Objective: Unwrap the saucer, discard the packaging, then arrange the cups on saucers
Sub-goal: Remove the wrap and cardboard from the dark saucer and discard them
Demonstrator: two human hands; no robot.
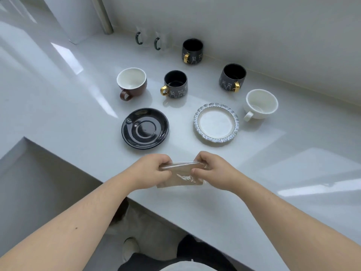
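A clear plastic wrapper with a tan paper sheet is held above the counter's near edge, my left hand gripping its left end and my right hand its right end. Beyond my hands a glossy black saucer lies bare on the left and a white saucer with a blue scalloped rim on the right. Behind them stand a brown cup with white inside, a black cat-pattern cup with a gold handle, a second one, a third near the wall, and a white cup.
Two clear glass mugs with dark green handles stand at the back by the wall. The white counter has a step-down edge at my left. Below it, the floor and my feet show.
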